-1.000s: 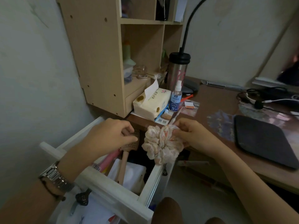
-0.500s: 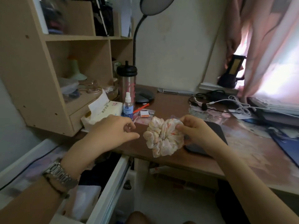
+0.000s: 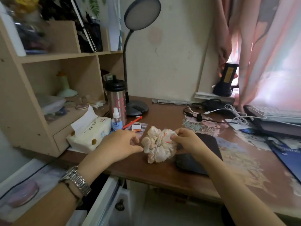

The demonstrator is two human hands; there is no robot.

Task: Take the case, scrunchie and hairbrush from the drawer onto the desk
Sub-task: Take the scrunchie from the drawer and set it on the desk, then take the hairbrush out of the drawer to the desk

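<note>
Setting the scrunchie (image 3: 158, 146) down is the step in hand, I judge, and it would go best if the right hand (image 3: 189, 141) lowers it onto bare wood just left of the black pad (image 3: 197, 154), then lets the pinch go only once the cloth rests flat, so it does not roll toward the bench (image 3: 156, 175) edge. The scrunchie is a puffy, gathered ring of pale cream cloth with small orange and pink marks, soft and crumpled. It sits low over the bench, beside the black pad's left edge; whether it touches the wood I cannot tell. The right hand's fingers (image 3: 175, 137) pinch its upper right fold. The left hand (image 3: 119, 146), left of the black pad and just beside the scrunchie, has its fingers loosely curled and holds nothing. The drawer (image 3: 104, 201) stands open below and left of the pad; case and hairbrush are not visible.
</note>
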